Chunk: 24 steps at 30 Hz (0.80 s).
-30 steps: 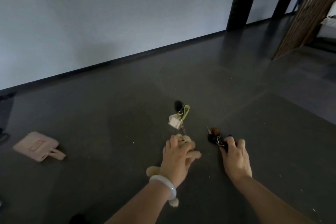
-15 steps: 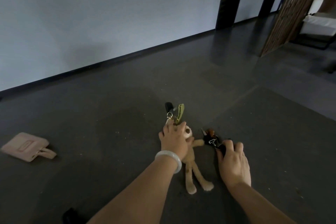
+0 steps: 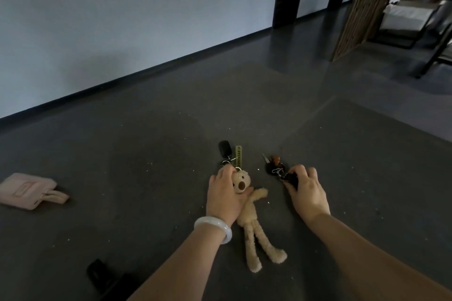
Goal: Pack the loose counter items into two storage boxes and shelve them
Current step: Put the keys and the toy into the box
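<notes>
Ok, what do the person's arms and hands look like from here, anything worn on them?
No gloves on the left hand or the right hand, and no rings that I can make out. Both arms are bare as far as the frame shows, with no sleeves in view. The left wrist carries a smooth, rounded white bangle; the right wrist has nothing on it, no watch or band.

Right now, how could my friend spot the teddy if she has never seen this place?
On the big dark counter below the pale wall, look between the left hand and the right hand. The plush bear lies flat there, the left hand holding its head. It alone is fuzzy, beige and long-legged; the key bunch beside it is dark and small.
</notes>
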Each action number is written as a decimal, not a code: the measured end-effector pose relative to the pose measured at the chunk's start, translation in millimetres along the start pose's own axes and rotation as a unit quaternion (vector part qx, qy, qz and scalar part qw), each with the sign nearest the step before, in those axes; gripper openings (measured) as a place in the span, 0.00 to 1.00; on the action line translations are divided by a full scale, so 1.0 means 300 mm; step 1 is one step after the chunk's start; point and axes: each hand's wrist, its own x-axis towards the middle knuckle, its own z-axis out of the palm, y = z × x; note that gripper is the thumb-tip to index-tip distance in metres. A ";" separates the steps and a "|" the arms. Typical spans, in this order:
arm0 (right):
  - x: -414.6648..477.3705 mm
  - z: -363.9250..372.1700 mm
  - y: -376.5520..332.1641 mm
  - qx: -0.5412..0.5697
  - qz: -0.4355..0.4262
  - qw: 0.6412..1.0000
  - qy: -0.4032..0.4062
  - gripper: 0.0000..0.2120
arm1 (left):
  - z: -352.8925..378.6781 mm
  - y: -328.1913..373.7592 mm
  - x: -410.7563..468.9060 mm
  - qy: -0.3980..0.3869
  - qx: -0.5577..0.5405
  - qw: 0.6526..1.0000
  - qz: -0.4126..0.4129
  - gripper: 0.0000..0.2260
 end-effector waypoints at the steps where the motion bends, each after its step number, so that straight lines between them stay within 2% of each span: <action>1: -0.019 -0.012 0.008 0.014 0.002 1.000 -0.015 0.11 | 0.004 0.004 -0.022 -0.008 0.010 1.000 0.000 0.20; 5: -0.111 -0.075 0.049 0.060 0.017 0.997 -0.051 0.09 | 0.019 0.078 -0.124 -0.059 -0.009 0.998 -0.017 0.19; 11: -0.288 -0.267 0.118 0.119 0.025 0.992 -0.044 0.08 | 0.026 0.298 -0.278 -0.078 -0.116 0.990 0.026 0.15; 15: -0.449 -0.473 0.199 0.115 0.013 0.993 0.000 0.10 | 0.045 0.493 -0.416 -0.069 -0.141 0.983 0.096 0.15; 24: -0.925 -1.026 0.454 0.116 0.027 0.984 0.132 0.11 | 0.148 0.951 -0.890 -0.131 -0.162 0.956 0.208 0.17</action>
